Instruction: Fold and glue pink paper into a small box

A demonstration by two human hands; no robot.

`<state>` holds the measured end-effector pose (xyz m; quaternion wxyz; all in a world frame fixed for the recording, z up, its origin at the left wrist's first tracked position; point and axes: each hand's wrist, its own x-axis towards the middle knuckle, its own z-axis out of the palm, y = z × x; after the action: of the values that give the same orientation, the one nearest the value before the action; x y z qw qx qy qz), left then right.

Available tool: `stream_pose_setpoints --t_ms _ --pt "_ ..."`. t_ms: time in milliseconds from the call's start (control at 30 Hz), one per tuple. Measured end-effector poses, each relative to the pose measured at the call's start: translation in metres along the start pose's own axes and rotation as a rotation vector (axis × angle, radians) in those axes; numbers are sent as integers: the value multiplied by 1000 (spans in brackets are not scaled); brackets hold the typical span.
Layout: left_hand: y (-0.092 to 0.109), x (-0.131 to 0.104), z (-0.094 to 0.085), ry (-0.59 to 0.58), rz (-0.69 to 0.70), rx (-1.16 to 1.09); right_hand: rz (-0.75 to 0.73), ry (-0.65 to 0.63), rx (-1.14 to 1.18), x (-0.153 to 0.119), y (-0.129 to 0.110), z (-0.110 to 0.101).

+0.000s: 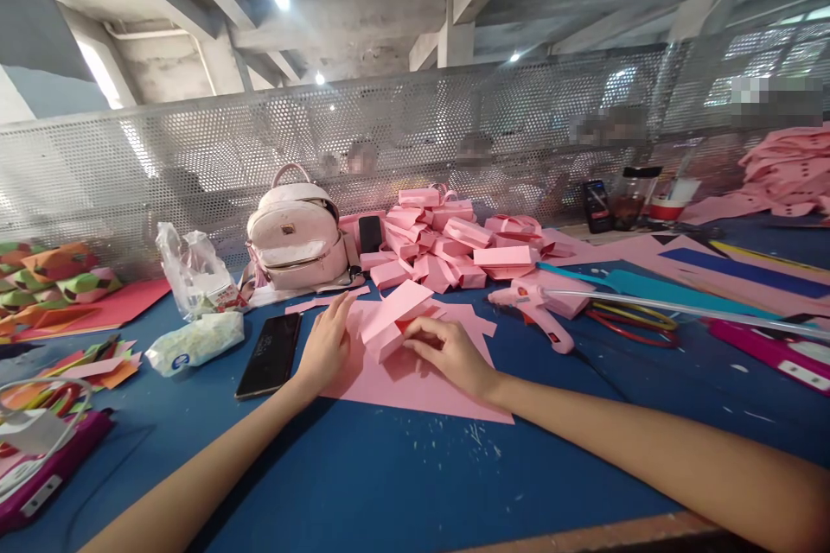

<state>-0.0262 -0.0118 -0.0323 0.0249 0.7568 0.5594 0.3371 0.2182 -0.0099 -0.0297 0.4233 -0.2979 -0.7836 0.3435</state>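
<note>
A folded pink paper piece (392,321) stands tilted above a flat pink sheet (421,402) on the blue table. My right hand (450,352) pinches its right side between thumb and fingers. To its left, my left hand (326,344) rests on the sheet with its fingers stretched out, apart from the folded piece. Behind both hands lies a heap of folded pink paper pieces (447,238). A pink glue gun (535,311) lies to the right of my right hand, and a black phone (269,356) lies left of my left hand.
A pale pink backpack (295,233) stands at the back left, near a tissue pack (195,343) and a plastic bag (188,268). Power strips (778,350) sit at both sides. Blue strips (674,287) and a clear rod (700,313) lie on the right.
</note>
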Motion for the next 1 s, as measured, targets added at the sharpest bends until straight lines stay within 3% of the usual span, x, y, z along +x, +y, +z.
stream_pose_setpoints --t_ms 167,367,700,1000 --pt "12 -2 -2 64 -36 -398 56 -43 111 -1 -1 2" --pt "31 -16 8 -51 -102 -680 59 -34 121 -1 -3 1" --pt "26 -10 14 -176 -271 -829 -47 -41 27 -6 -8 0" --pt "30 -9 8 -273 -284 -861 -95 -56 -2 -9 -6 0"
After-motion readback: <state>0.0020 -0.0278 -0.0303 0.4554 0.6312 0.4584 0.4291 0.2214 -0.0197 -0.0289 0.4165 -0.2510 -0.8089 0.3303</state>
